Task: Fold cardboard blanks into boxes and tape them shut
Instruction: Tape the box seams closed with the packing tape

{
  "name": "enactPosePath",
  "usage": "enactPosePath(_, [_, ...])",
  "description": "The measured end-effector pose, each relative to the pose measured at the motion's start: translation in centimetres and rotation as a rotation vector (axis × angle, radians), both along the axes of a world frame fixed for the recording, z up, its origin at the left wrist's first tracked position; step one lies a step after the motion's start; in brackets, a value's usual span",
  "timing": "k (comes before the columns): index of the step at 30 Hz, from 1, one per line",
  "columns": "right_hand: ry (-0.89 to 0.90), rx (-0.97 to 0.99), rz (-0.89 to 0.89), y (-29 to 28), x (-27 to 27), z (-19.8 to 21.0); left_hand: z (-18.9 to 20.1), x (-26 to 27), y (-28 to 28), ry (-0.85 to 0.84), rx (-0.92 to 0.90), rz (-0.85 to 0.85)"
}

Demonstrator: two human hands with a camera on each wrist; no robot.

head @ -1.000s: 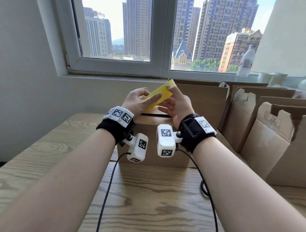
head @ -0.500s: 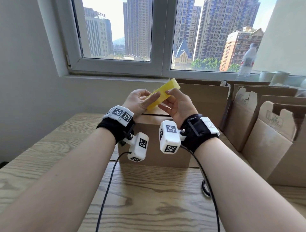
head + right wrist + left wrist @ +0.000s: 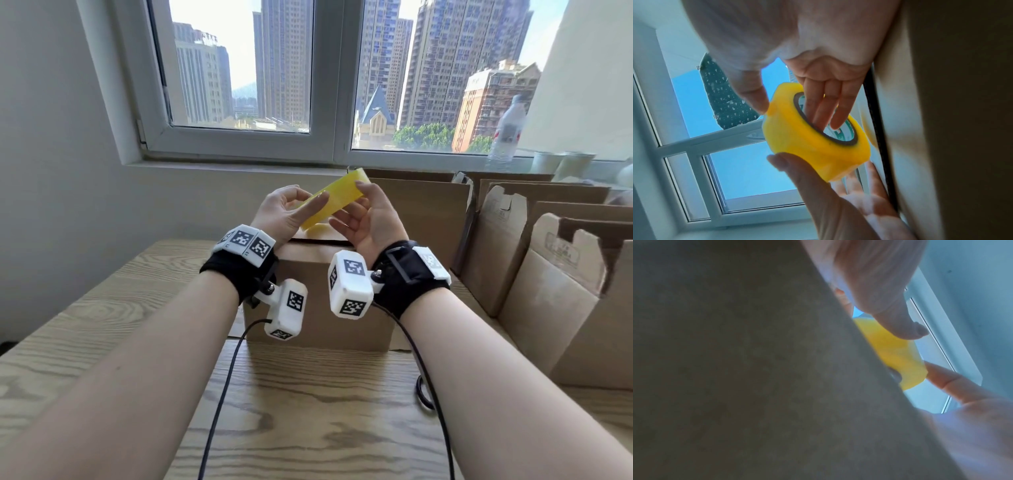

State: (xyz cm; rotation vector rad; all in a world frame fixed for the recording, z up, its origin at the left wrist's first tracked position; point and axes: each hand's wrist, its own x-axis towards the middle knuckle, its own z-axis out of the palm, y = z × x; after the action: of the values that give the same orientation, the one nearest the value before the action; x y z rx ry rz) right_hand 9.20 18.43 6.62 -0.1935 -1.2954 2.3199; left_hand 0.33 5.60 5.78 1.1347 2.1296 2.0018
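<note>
A yellow tape roll [image 3: 334, 200] is held up over a folded brown cardboard box [image 3: 318, 301] that stands on the wooden table [image 3: 102, 325]. My left hand [image 3: 310, 200] grips the roll's lower end, index finger lying along its outer face. My right hand [image 3: 349, 205] grips the upper end with the thumb on top. In the right wrist view, fingers reach into the core of the roll [image 3: 807, 142] while a thumb touches a raised tab of tape at its rim. In the left wrist view, part of the roll [image 3: 894, 353] shows beside the box wall [image 3: 735, 369].
Several open cardboard boxes [image 3: 548, 274] stand in a row along the right side, another [image 3: 421, 219] behind the hands. A water bottle [image 3: 507, 133] and cups [image 3: 561, 164] stand on the window sill. Black cables [image 3: 219, 394] trail over the table in front.
Both hands keep hold of the tape roll above the box. The roll has turned a little between them, and the right wrist has drifted slightly to the right.
</note>
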Motion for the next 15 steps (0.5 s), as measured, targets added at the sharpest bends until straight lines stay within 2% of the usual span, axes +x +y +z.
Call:
enactPosePath(3, [0.006, -0.039, 0.002, 0.26, -0.04, -0.02, -0.03, -0.07, -0.01, 0.061, -0.053, 0.023])
enactPosePath(6, [0.019, 0.007, 0.019, 0.06, 0.14, -0.09, 0.04, -0.03, -0.06, 0.074, -0.109, -0.021])
enactPosePath(9, [0.021, 0.093, 0.039, -0.36, 0.54, 0.06, -0.13, -0.24, 0.03, 0.06, -0.054, -0.068])
enactPosePath(12, [0.031, 0.216, 0.055, -0.52, 0.74, -0.07, -0.36, -0.54, 0.13, 0.04, -0.02, -0.055])
enactPosePath(15, [0.036, 0.254, 0.07, -0.52, 0.72, -0.22, -0.51, -0.79, 0.13, 0.024, -0.027, -0.025])
